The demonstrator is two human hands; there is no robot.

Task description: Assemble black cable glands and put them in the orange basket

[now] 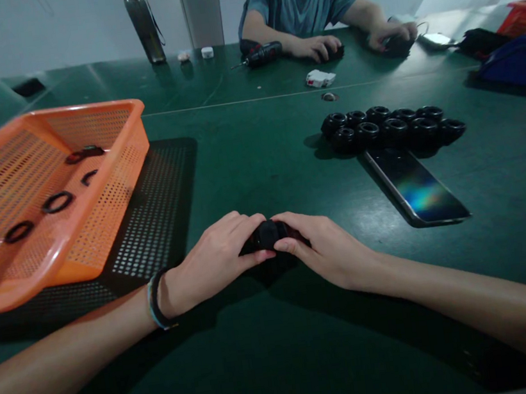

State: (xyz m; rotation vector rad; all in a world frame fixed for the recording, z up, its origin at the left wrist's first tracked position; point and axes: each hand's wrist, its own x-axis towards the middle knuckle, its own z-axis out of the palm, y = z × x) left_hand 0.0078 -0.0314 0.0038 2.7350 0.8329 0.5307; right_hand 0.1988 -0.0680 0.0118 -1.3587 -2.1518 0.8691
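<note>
A small black part [267, 235], its exact kind unclear, is gripped between both hands just above the green table [283, 349]. My left hand [221, 244] closes on its left side, thumb below and fingers above. From the right, my right hand [320, 241] pinches the same part with thumb and fingertips. The fingers hide much of its sides. Beyond my right hand, several glossy black round pieces with holes in their tops [394, 131] stand packed in two rows. A phone [417, 186] lies face up right in front of them.
An orange perforated basket [113, 204] with a few black rings [57, 201] stands on the left. Across the table a person [300, 4] handles dark items beside a power drill [263, 53]. A bottle [145, 25] stands at the back; a blue bin [521, 63] sits far right.
</note>
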